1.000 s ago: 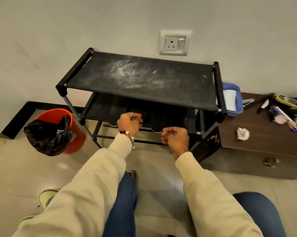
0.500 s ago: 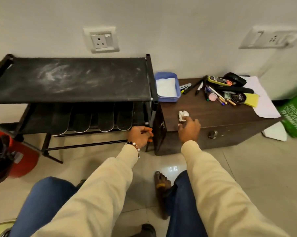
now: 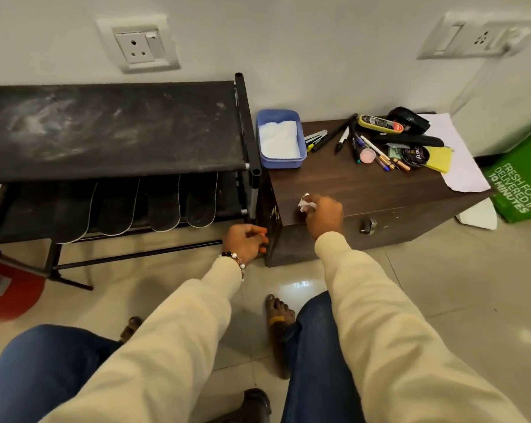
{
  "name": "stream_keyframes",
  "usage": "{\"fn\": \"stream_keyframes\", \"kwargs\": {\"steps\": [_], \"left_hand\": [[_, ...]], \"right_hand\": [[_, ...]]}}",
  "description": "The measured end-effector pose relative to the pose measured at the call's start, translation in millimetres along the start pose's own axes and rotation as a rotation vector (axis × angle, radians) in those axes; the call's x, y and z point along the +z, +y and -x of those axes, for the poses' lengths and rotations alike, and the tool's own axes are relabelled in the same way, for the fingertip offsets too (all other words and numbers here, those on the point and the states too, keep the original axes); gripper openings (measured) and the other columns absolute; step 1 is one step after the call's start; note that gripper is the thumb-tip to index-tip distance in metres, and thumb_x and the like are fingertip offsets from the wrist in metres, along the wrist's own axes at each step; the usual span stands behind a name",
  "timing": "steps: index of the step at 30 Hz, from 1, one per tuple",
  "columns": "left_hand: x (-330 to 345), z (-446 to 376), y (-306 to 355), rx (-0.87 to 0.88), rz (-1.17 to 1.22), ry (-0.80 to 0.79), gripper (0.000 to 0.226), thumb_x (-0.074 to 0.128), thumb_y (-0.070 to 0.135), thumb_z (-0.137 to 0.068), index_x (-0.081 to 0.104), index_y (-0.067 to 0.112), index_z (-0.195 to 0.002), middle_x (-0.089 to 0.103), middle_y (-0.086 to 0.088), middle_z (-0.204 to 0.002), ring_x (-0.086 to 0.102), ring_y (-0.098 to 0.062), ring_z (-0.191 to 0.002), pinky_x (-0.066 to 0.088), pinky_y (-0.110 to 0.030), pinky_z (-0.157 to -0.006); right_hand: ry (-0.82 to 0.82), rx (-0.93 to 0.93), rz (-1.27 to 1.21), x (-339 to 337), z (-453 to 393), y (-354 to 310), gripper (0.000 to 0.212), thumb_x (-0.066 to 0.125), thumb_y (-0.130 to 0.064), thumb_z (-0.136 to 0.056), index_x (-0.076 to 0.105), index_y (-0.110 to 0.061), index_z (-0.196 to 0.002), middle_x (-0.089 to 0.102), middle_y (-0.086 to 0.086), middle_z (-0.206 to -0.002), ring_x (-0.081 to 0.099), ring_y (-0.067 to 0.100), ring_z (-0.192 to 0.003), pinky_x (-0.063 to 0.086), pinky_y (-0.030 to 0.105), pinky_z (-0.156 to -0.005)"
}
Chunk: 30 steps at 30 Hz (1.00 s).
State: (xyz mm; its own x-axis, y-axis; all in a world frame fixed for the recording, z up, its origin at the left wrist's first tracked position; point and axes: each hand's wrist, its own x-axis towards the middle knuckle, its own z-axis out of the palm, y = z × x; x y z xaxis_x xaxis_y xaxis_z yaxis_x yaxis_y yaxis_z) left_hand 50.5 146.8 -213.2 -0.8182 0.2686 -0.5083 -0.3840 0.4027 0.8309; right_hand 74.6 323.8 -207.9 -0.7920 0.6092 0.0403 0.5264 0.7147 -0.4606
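On the cabinet [image 3: 365,184], the right hand [image 3: 323,213] pinches one tissue [image 3: 304,204].

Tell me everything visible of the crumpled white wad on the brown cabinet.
The crumpled white wad is small and looks like tissue or paper, with creased folds. It lies on the brown cabinet, near the top's front edge and apart from the other things there. The right hand covers part of it, fingertips touching it; blur hides whether they pinch it.
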Motion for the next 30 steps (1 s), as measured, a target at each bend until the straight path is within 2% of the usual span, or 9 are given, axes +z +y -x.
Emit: {"fn": "stream_keyframes", "kwargs": {"steps": [2,4,9,11,14,18,20,24,30], "left_hand": [[-8,11,3,0.0,0.046,0.017,0.018,0.054,0.001,-0.094,0.067,0.002,-0.106,0.067,-0.01,-0.088,0.061,-0.013,-0.064,0.046,-0.01,-0.044],[-20,26,6,0.012,0.123,0.042,0.019,0.052,0.002,-0.096,0.065,0.001,-0.109,0.067,-0.012,-0.091,0.062,-0.014,-0.066,0.049,-0.011,-0.047],[-71,65,5,0.089,0.325,0.192,0.017,0.059,0.015,-0.095,0.067,0.014,-0.109,0.071,-0.006,-0.098,0.069,-0.019,-0.082,0.059,-0.029,-0.072],[-100,78,0,0.111,0.371,0.242,0.018,0.062,0.018,-0.092,0.068,0.018,-0.109,0.071,-0.006,-0.103,0.069,-0.023,-0.092,0.058,-0.036,-0.08],[-153,101,-12,0.106,0.445,0.301,0.02,0.063,0.013,-0.091,0.068,0.014,-0.11,0.071,-0.008,-0.105,0.069,-0.024,-0.093,0.058,-0.031,-0.075],[-228,127,-35,0.102,0.451,0.432,0.015,0.065,0.006,-0.088,0.07,0.009,-0.102,0.072,-0.012,-0.096,0.071,-0.02,-0.082,0.055,-0.022,-0.064],[-270,135,-52,0.084,0.473,0.519,0.013,0.066,0.002,-0.087,0.071,0.007,-0.097,0.072,-0.014,-0.093,0.07,-0.023,-0.081,0.056,-0.024,-0.064],[-358,141,-89,0.032,0.516,0.685,0.019,0.068,0.0,-0.084,0.067,0.005,-0.102,0.071,-0.016,-0.092,0.068,-0.027,-0.077,0.057,-0.035,-0.07],[-477,126,-167,-0.145,0.529,0.942,0.016,0.068,0.008,-0.083,0.071,0.009,-0.098,0.074,-0.01,-0.088,0.072,-0.027,-0.078,0.056,-0.032,-0.066]], "right_hand": [[0.048,0.111,-0.288,-10,20,-19,0.016,0.064,-0.014,-0.086,0.067,-0.011,-0.102,0.068,0.009,-0.099,0.059,0.025,-0.089,0.045,0.029,-0.078],[0.055,0.158,-0.529,-17,47,-41,0.023,0.07,-0.019,-0.083,0.06,-0.011,-0.102,0.064,0.004,-0.092,0.054,0.018,-0.085,0.044,0.027,-0.073],[-0.174,0.114,-0.827,-13,104,-99,0.019,0.076,-0.018,-0.077,0.06,-0.026,-0.082,0.068,0.004,-0.086,0.068,0.025,-0.084,0.059,0.044,-0.07],[-0.242,0.037,-0.812,-5,122,-124,0.016,0.077,-0.019,-0.076,0.065,-0.026,-0.084,0.07,0.002,-0.086,0.068,0.018,-0.083,0.059,0.041,-0.073],[-0.356,-0.079,-0.771,14,149,-175,0.016,0.074,-0.024,-0.08,0.068,-0.024,-0.095,0.069,-0.003,-0.095,0.065,0.012,-0.09,0.057,0.032,-0.081],[-0.496,-0.216,-0.723,48,180,-251,0.016,0.068,-0.025,-0.085,0.069,-0.023,-0.101,0.06,0.0,-0.109,0.062,0.017,-0.099,0.055,0.035,-0.088],[-0.569,-0.299,-0.684,68,196,-293,0.016,0.068,-0.023,-0.086,0.069,-0.022,-0.101,0.059,0.0,-0.109,0.061,0.017,-0.099,0.054,0.037,-0.089],[-0.788,-0.423,-0.67,109,224,-377,0.018,0.068,-0.015,-0.084,0.069,-0.015,-0.102,0.069,0.002,-0.097,0.066,0.015,-0.088,0.058,0.036,-0.082],[-0.869,-0.447,-0.642,211,253,-487,0.016,0.065,-0.009,-0.081,0.06,-0.022,-0.088,0.065,0.002,-0.095,0.064,0.017,-0.087,0.058,0.032,-0.074]]}}
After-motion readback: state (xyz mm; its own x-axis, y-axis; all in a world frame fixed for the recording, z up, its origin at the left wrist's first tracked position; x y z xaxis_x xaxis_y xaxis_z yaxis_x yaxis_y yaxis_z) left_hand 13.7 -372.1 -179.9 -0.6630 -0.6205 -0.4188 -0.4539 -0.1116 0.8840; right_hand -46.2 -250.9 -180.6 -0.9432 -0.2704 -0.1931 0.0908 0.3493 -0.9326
